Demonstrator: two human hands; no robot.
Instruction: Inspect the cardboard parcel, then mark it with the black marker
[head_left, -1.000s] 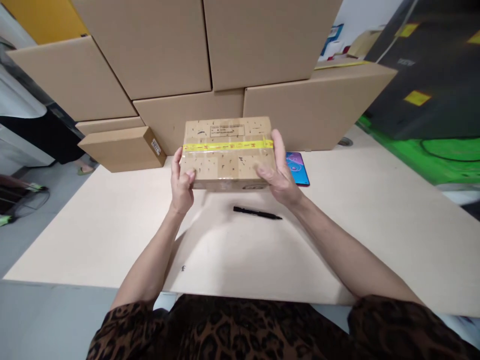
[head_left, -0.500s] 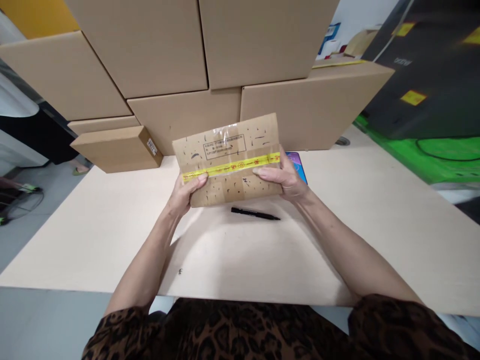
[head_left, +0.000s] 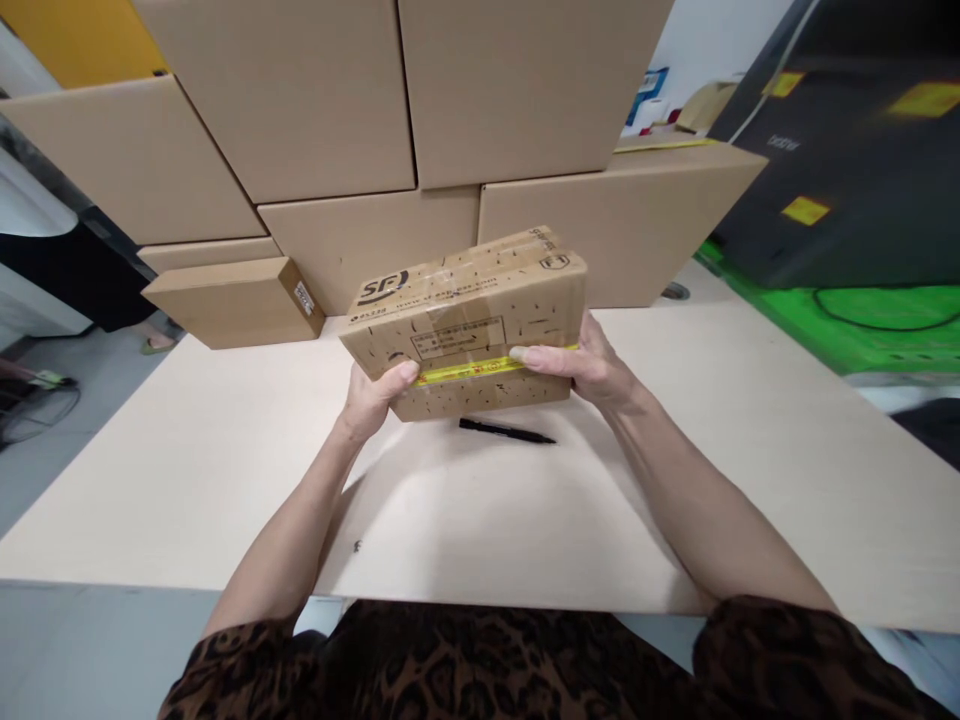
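I hold a small cardboard parcel [head_left: 465, 320] with a yellow tape band and a printed logo above the table, tilted so one long side faces me. My left hand [head_left: 371, 400] grips its lower left corner, thumb on the front face. My right hand [head_left: 581, 365] grips the right end, fingers laid along the yellow tape. A black pen [head_left: 506, 432] lies on the table just below the parcel.
A wall of large cardboard boxes [head_left: 405, 100] is stacked at the back of the pale table [head_left: 675, 480]. A smaller flat box [head_left: 232, 300] sits at the back left. Green and black floor lies to the right.
The parcel has been rotated towards me: first its taped face was upright, now its top side with the logo shows. It now hides the blue phone behind it.
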